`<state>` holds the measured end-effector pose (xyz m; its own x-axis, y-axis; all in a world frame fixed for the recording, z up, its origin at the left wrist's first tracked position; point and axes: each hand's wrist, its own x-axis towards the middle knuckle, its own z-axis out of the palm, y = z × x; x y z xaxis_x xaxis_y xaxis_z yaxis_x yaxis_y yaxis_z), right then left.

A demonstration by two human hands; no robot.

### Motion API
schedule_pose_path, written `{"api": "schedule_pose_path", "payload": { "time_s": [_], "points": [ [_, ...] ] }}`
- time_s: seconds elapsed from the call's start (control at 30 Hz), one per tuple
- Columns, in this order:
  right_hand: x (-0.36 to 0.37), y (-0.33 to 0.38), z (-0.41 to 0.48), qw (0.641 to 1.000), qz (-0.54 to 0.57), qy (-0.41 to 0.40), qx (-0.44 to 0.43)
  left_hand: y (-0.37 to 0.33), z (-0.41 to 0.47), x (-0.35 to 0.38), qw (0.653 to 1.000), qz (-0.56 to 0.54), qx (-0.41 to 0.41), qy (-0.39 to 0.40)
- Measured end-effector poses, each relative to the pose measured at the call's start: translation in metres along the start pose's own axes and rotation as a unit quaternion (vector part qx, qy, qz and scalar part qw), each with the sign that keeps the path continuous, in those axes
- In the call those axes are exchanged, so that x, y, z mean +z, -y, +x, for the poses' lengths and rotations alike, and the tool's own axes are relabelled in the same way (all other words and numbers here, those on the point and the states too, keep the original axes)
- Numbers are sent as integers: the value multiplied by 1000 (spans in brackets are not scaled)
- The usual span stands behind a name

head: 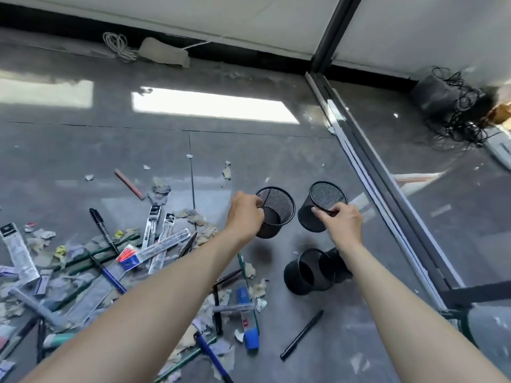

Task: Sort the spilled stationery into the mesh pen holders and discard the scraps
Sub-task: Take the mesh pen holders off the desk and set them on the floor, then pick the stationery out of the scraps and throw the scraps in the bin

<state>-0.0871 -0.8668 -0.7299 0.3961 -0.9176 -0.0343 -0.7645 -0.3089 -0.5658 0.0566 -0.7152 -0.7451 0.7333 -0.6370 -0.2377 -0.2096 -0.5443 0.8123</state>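
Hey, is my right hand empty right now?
No, the right hand grips the near rim of a black mesh pen holder with curled fingers.

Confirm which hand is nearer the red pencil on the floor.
Left. The left hand holds a mesh holder right of the red pencil; the right hand, holding a second mesh holder, is farther right.

Both bare forearms reach forward, left hand (244, 217) pinches the rim of the left mesh holder (279, 210), right hand (343, 222) pinches the right mesh holder (309, 223) rim, fingers curled, knuckles up.
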Motion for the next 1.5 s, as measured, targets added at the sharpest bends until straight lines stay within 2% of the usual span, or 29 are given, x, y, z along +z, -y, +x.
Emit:
{"api": "schedule_pose_path", "payload": {
  "time_s": [0.13, 0.43, 0.8, 1.13, 1.4, 1.5],
  "points": [
    [10, -17, 32, 999, -29, 3, 33, 0, 18, 23, 999, 23, 17, 43],
    [30, -45, 53, 991, -52, -9, 121, 6, 39, 64, 995, 74, 43, 40],
    [31, -59, 59, 981, -92, 73, 155, -5, 38, 87, 995, 67, 24, 71],
    [30, -41, 62, 987, -114, 71, 90, -5, 36, 101, 996, 61, 17, 63],
    [42, -22, 42, 985, -152, 81, 1, -4, 24, 89, 996, 0, 35, 82],
    [45, -5, 29, 985, -154, 58, -52, 1, 13, 71, 997, 25, 17, 70]
  ]
}}
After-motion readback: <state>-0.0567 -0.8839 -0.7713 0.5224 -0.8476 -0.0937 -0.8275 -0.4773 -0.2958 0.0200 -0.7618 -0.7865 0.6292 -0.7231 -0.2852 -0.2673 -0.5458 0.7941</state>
